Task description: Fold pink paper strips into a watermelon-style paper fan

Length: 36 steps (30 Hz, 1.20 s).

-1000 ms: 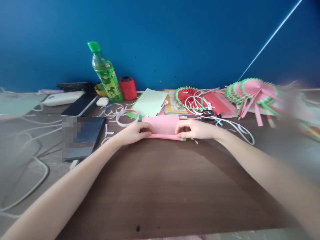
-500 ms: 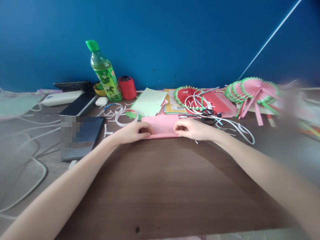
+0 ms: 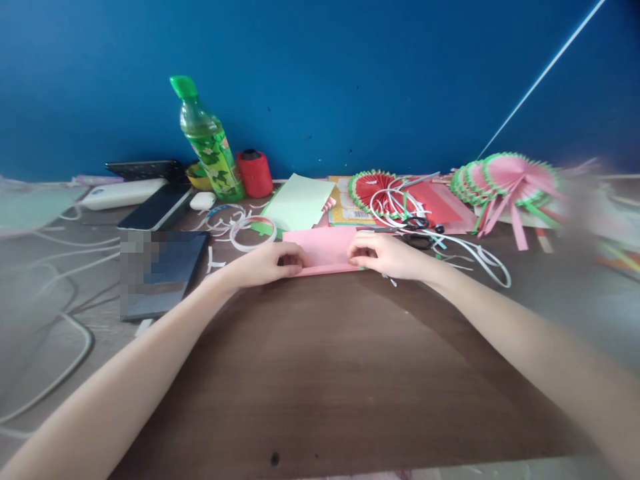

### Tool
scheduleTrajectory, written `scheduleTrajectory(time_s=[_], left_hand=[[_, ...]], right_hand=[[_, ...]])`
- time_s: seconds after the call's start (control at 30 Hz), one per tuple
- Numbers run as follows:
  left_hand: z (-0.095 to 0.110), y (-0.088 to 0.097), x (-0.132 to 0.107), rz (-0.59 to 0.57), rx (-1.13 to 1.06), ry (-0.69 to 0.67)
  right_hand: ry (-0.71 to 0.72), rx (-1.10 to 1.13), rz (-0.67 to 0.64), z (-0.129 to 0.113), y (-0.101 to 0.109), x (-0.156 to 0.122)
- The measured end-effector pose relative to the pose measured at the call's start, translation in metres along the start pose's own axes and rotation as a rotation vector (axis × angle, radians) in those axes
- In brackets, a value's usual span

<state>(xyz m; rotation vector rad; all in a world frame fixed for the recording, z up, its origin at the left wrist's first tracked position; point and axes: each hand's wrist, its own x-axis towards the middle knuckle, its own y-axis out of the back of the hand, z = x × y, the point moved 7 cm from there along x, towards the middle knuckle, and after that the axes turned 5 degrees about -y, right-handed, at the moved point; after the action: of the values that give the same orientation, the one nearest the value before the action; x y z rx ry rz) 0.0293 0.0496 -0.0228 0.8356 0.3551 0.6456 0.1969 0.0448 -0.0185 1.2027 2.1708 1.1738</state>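
Observation:
A pink sheet of paper (image 3: 326, 247) lies on the brown table (image 3: 320, 373), its near edge folded over. My left hand (image 3: 267, 263) pinches the left end of that fold, fingers closed on the paper. My right hand (image 3: 385, 255) pinches the right end in the same way. Both forearms stretch across the table toward the sheet.
Behind the sheet lie a pale green paper (image 3: 299, 202), black scissors (image 3: 417, 233), white paper strips (image 3: 470, 257) and red and pink pleated paper fans (image 3: 505, 177). A green bottle (image 3: 207, 143) and red thread spool (image 3: 255, 173) stand by the blue wall. Phones, a dark tablet (image 3: 160, 270) and cables lie left.
Both hands have crept slightly away from me along the pink sheet, pressing its fold; the green edge seen at the sheet's right end a second ago is now covered.

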Motion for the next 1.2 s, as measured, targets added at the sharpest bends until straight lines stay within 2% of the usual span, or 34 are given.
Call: scheduleTrajectory(time_s=[0.57, 1.0, 1.2], left_hand=[[0.0033, -0.0028, 0.0005, 0.029, 0.033, -0.035], [0.0014, -0.0012, -0.0016, -0.098, 0.031, -0.068], [0.0047, -0.0030, -0.0028, -0.094, 0.073, -0.085]], right_hand=[[0.025, 0.063, 0.024, 0.0050, -0.0043, -0.0015], [0.016, 0.079, 0.017, 0.0079, -0.0063, -0.0017], [0.031, 0.070, 0.026, 0.0062, -0.0061, -0.0020]])
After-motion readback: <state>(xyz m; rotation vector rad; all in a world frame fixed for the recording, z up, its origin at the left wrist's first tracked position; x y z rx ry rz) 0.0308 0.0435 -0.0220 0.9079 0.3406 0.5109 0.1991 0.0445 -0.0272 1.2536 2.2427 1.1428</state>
